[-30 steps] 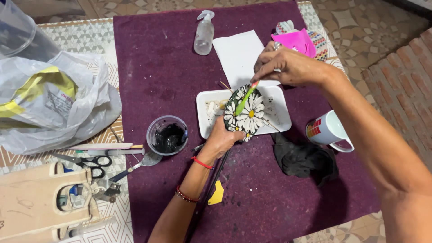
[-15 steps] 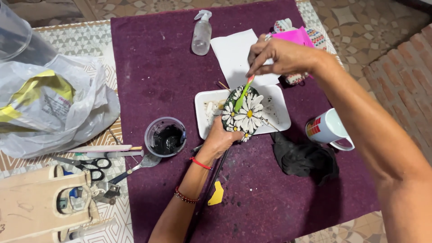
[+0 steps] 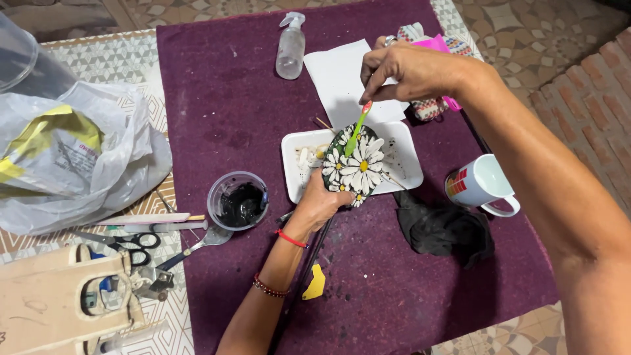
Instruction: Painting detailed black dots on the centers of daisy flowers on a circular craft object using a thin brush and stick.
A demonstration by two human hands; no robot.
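Observation:
My left hand [image 3: 322, 200] holds a dark stone painted with white daisies [image 3: 353, 165] tilted up over a white tray [image 3: 401, 161]. My right hand [image 3: 411, 69] pinches a thin green brush [image 3: 357, 130] by its upper end. The brush tip rests on the top of the painted stone. Both hands are over the purple cloth [image 3: 230, 118] that covers the table.
A clear cup of black paint [image 3: 238, 200], a spray bottle [image 3: 290, 47], white paper [image 3: 338, 72], a white mug [image 3: 480, 184], a black rag [image 3: 444, 230] and a pink item [image 3: 437, 46] lie on the cloth. A plastic bag [image 3: 66, 158], scissors [image 3: 125, 242] and a wooden piece [image 3: 59, 296] sit at left.
My right hand has drifted slightly up and right with the brush, whose tip stays on the stone. The left hand keeps the stone steady.

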